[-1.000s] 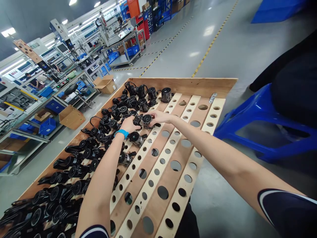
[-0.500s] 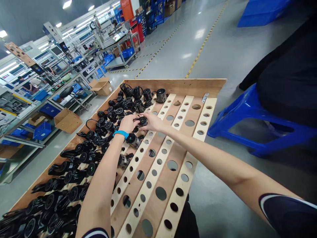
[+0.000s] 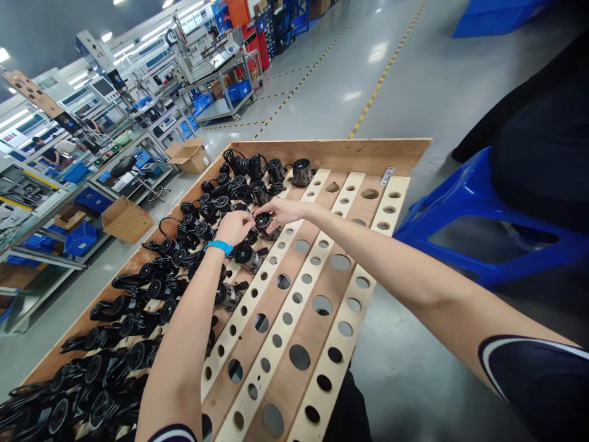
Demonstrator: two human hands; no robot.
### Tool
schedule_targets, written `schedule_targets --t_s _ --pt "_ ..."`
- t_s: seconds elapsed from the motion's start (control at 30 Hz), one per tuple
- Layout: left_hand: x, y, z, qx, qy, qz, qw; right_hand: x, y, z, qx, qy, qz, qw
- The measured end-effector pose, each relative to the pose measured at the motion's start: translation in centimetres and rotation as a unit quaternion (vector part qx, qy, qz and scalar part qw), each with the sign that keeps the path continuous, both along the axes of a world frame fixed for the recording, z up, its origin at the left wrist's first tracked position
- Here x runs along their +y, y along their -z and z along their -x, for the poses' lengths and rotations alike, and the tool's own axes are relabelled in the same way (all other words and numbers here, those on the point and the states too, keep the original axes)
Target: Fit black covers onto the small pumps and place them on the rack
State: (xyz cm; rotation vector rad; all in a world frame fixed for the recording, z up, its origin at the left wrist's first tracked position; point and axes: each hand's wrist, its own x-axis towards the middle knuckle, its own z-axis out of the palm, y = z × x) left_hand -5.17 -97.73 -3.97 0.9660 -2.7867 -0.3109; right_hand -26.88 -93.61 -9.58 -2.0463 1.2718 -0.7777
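Observation:
A black cylindrical motor [image 3: 265, 226] with a round vented top sits in the wooden rack [image 3: 294, 301], a board with rows of round holes. My right hand [image 3: 284, 212] reaches over from the right, its fingers curled round the motor's top edge. Just left of it, my left hand [image 3: 234, 228], with a blue wristband, has its fingertips pinched together among the black cables; what lies between them is hidden. More black motors, one [image 3: 247, 256] in front and another [image 3: 302, 172] behind, stand in the same row.
Several rows of black motors with coiled cables [image 3: 147, 291] fill the rack's left side. A wooden edge board [image 3: 331, 153] closes the far end. To the right, a person in dark clothes sits on a blue plastic stool [image 3: 464, 202]. Cardboard boxes [image 3: 126, 219] and workbenches stand at left.
The motor has gone down into the rack row between my hands. My left hand has shifted slightly left of it, and my right hand now lies over its top.

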Motion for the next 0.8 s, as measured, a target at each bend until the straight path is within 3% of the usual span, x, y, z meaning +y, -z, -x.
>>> schedule_targets --t_s 0.17,0.43,0.63,0.8 --pt "-0.1 -0.1 -0.1 0.006 0.017 -0.004 1.000 0.0 0.1 0.1 -0.005 -0.023 -0.008 1.000" --pt "-0.2 0.2 0.3 0.028 0.032 0.001 0.999 2.1 1.7 -0.6 -0.063 0.062 0.052 0.995" --pt "-0.4 0.4 0.7 0.030 0.029 0.001 0.999 1.7 1.7 -0.3 -0.019 0.060 0.078 0.995" --pt "-0.1 0.5 0.8 0.027 0.030 0.000 0.999 2.4 2.4 -0.6 -0.049 0.073 0.075 0.993"
